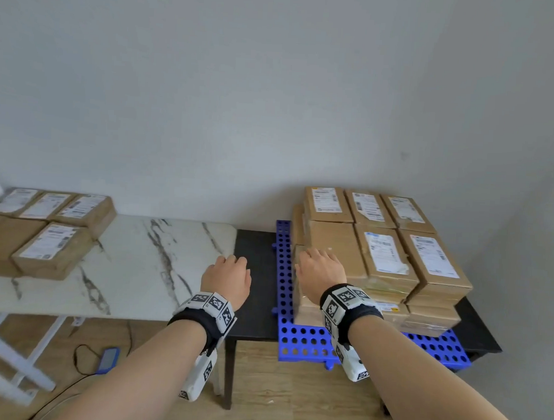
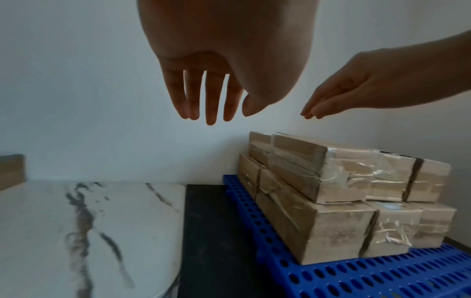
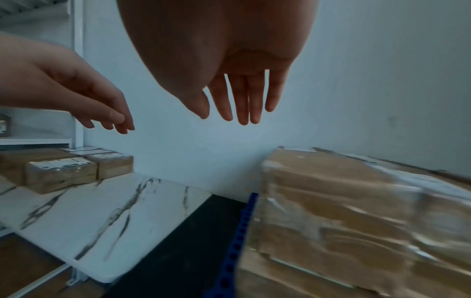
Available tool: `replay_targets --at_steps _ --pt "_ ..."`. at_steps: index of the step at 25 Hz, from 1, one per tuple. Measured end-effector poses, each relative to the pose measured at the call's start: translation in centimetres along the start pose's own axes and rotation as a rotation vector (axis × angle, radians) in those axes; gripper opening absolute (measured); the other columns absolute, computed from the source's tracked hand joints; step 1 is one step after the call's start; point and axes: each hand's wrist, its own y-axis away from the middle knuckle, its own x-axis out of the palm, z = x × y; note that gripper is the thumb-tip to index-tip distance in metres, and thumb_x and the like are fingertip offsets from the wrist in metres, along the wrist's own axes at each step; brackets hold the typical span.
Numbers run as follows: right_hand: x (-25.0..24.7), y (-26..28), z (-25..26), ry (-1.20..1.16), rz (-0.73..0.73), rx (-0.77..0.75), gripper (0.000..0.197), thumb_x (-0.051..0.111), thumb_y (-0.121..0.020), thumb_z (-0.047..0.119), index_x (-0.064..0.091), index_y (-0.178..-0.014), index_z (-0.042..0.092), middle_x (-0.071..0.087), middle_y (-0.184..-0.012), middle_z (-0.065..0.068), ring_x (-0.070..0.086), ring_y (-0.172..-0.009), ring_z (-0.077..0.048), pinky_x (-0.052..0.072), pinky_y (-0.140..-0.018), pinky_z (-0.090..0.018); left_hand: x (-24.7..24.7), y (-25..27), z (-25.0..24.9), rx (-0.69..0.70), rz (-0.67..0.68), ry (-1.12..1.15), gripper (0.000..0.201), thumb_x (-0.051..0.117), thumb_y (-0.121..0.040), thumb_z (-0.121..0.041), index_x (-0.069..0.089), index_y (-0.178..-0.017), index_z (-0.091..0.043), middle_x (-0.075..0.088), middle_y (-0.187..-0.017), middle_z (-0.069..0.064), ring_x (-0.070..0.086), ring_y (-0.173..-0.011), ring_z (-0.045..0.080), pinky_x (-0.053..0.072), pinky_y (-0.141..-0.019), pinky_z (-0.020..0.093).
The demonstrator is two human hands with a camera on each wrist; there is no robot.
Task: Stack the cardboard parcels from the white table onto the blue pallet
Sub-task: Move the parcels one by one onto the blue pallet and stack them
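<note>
Several taped cardboard parcels (image 1: pixel 383 247) are stacked in layers on the blue pallet (image 1: pixel 301 339), which lies on a black table at the right. More parcels (image 1: pixel 52 249) sit at the left end of the white marbled table (image 1: pixel 131 266). My left hand (image 1: pixel 229 276) hovers above the gap between the two tables, fingers straight and empty. My right hand (image 1: pixel 320 271) hangs just over the front left parcel of the stack (image 3: pixel 331 201), fingers relaxed, holding nothing. In the left wrist view the stack (image 2: pixel 331 187) lies below and right of my left hand (image 2: pixel 211 96).
The black table (image 1: pixel 253 272) butts against the white table's right end. A grey wall stands close behind both. On the wooden floor below lie a blue device (image 1: pixel 109 360) with a black cable and white frame legs (image 1: pixel 11 356) at the left.
</note>
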Motion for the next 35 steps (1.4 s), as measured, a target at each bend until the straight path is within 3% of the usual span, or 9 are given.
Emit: replay_targets --at_steps 8,17,21,28,31,35 --pt "1.8 -1.5 18.9 0.012 0.064 -0.107 0.036 0.03 -0.101 0.028 0.052 -0.122 0.009 0.054 -0.124 -0.009 0.05 -0.116 -0.028 0.038 -0.099 -0.038 -3.2 6.7 16.6 -0.044 0.054 -0.168 0.033 0.029 -0.1 -0.027 0.055 -0.114 -0.012 0.059 -0.115 0.005 0.05 -0.111 0.025 0.041 -0.083 0.035" --pt "5.8 -8.2 38.0 -0.003 0.14 -0.399 0.035 0.031 -0.101 0.024 0.05 -0.123 0.007 0.054 -0.125 -0.011 0.052 -0.115 -0.027 0.042 -0.097 -0.037 -3.1 10.8 35.8 -0.308 0.161 -0.178 0.029 0.031 -0.1 -0.025 0.053 -0.116 -0.014 0.054 -0.121 0.005 0.045 -0.116 0.024 0.038 -0.091 0.035" --pt "9.0 -13.7 44.4 -0.043 0.171 -0.426 0.035 0.03 -0.101 0.026 0.051 -0.122 0.009 0.054 -0.124 -0.009 0.052 -0.113 -0.026 0.041 -0.095 -0.036 -1.6 8.7 43.7 -0.353 0.243 -0.201 0.03 0.03 -0.1 -0.025 0.05 -0.119 -0.015 0.051 -0.125 0.005 0.044 -0.119 0.024 0.038 -0.091 0.035" --pt "13.0 -23.8 52.1 -0.077 0.278 -0.358 0.032 0.033 -0.1 0.024 0.05 -0.123 0.01 0.054 -0.124 -0.009 0.052 -0.115 -0.026 0.041 -0.097 -0.036 -0.2 1.6 54.4 -0.304 0.343 -0.094 0.032 0.028 -0.101 -0.024 0.048 -0.123 -0.015 0.051 -0.126 0.006 0.046 -0.118 0.023 0.043 -0.09 0.035" --pt "14.1 -26.7 53.9 -0.127 0.348 -0.279 0.03 0.035 -0.099 0.024 0.049 -0.122 0.01 0.055 -0.121 -0.008 0.054 -0.111 -0.025 0.045 -0.092 -0.037 0.4 -0.6 57.8 -0.328 0.343 0.076 0.032 0.028 -0.101 -0.026 0.051 -0.121 -0.016 0.055 -0.12 0.005 0.054 -0.108 0.022 0.046 -0.084 0.033" --pt "16.0 -29.4 55.0 -0.259 0.502 -0.146 0.039 0.044 -0.097 0.03 0.042 -0.133 0.014 0.049 -0.13 -0.006 0.051 -0.117 -0.025 0.049 -0.09 -0.039 2.2 -3.9 61.4 -0.308 0.357 0.339 0.031 0.034 -0.099 -0.018 0.049 -0.126 -0.014 0.056 -0.121 0.004 0.057 -0.089 0.022 0.046 -0.075 0.03"
